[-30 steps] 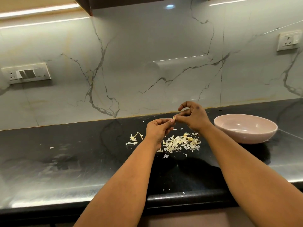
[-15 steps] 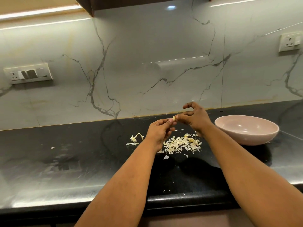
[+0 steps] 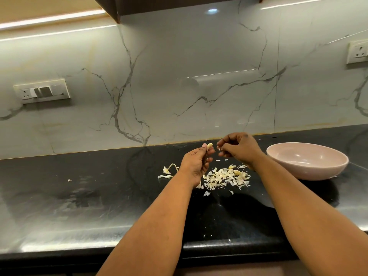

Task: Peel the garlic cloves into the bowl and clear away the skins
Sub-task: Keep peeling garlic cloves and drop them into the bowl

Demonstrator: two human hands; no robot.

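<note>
My left hand point(image 3: 196, 163) pinches a pale garlic clove point(image 3: 209, 145) between thumb and fingertips, above the black counter. My right hand point(image 3: 239, 148) hovers just to its right, a small gap between them, its fingers curled and pinching a tiny white scrap of skin point(image 3: 218, 148). Below both hands lies a pile of garlic skins point(image 3: 223, 179), with a clove point(image 3: 237, 172) resting among them. A pink bowl point(image 3: 310, 172) stands to the right of the pile; its inside looks bare.
A garlic stem with root end point(image 3: 169, 169) lies left of my left hand. Stray skin flakes point(image 3: 69, 180) dot the black counter point(image 3: 79, 206). Marble backsplash behind, with a socket panel point(image 3: 42, 91) at left and another socket point(image 3: 357, 52) at far right.
My hands were joined on the clove; now the right hand has pulled away to the right with a bit of skin, and the left keeps the clove.
</note>
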